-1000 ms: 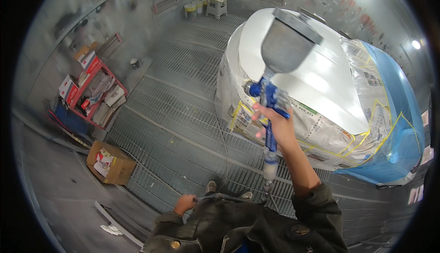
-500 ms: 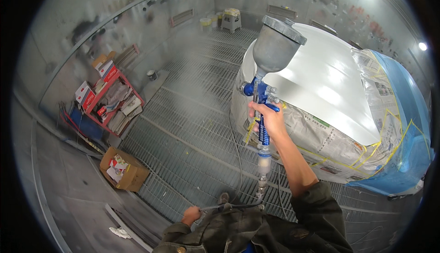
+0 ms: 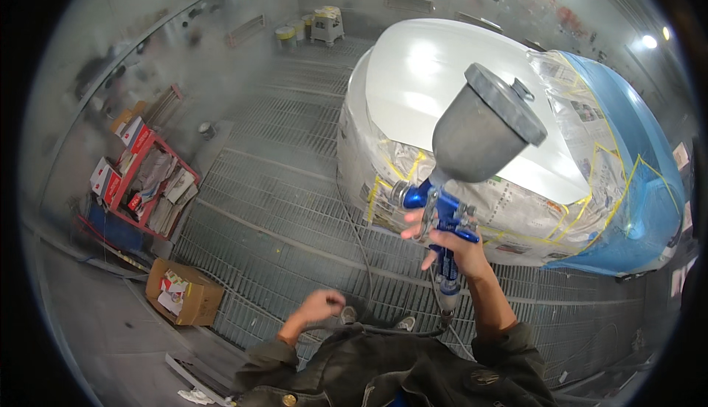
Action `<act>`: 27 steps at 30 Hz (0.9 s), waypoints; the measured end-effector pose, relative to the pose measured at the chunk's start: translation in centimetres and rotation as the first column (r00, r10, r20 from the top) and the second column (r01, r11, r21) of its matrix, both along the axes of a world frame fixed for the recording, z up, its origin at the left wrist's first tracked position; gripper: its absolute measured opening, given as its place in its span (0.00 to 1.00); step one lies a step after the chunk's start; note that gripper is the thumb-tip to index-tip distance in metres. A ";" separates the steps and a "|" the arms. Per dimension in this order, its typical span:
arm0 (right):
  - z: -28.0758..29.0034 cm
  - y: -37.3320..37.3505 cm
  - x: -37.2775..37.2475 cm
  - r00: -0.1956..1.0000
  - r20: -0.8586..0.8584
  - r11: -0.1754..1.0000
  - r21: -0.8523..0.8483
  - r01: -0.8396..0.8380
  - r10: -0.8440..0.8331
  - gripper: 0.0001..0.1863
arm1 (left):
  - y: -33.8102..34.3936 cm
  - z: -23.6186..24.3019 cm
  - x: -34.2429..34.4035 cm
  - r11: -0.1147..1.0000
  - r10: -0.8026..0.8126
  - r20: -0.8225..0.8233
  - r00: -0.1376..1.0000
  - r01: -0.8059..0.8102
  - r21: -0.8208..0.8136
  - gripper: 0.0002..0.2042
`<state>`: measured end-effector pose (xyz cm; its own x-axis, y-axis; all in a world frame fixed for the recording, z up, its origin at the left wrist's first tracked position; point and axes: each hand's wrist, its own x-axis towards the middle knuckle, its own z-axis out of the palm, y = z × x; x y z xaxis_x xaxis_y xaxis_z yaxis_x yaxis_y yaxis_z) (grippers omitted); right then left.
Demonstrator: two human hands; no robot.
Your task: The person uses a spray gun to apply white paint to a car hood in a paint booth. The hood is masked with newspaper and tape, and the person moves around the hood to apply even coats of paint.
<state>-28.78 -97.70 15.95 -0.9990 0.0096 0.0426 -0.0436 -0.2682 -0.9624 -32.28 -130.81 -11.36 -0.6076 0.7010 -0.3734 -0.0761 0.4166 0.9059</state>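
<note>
My right hand [image 3: 464,248] holds a blue spray gun [image 3: 447,265] by its grip, some fingers stretched forward beside the trigger. A grey paint cup [image 3: 479,130] with a lid sits tilted on top of the gun. Beyond it stands a large, glossy white car panel [image 3: 420,82], its surroundings masked with newspaper [image 3: 509,208], yellow tape and blue sheeting [image 3: 627,127]. The gun's nozzle points left, apart from the panel. My left hand [image 3: 317,307] is curled and slightly blurred in front of my body, above the dark air hose [image 3: 317,327]; whatever is in its fingers is hidden.
Metal grating [image 3: 258,208] covers the floor, with a thin cable [image 3: 365,252] lying across it. At left stand a red shelf cart [image 3: 151,182] with boxes and papers, and a cardboard box [image 3: 199,300]. A stool [image 3: 327,25] and buckets [image 3: 286,37] stand by the far wall.
The spray gun has come down and right, nearer my body, and its cup tilts more. My left hand has risen from the hose. The view has shifted right.
</note>
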 end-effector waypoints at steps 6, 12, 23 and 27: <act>-1.6 0.1 3.4 1.000 0.013 1.000 0.011 0.017 -0.017 0.21 | 11.5 22.7 -4.1 0.877 0.418 -0.642 0.643 -0.103 0.468 0.04; -3.0 0.3 4.5 0.999 -0.015 0.997 -0.067 0.047 -0.048 0.11 | 18.1 30.3 -1.2 0.868 0.252 -0.930 0.265 0.362 0.339 0.16; -4.3 1.0 5.3 1.000 -0.006 1.000 0.002 0.027 -0.027 0.04 | 20.0 30.3 -1.2 0.881 0.034 -0.941 0.337 0.435 0.188 0.17; -4.3 1.0 5.0 1.000 0.014 1.000 -0.024 0.018 -0.017 0.04 | 20.0 30.1 -1.2 0.902 0.043 -0.937 0.347 0.389 0.186 0.15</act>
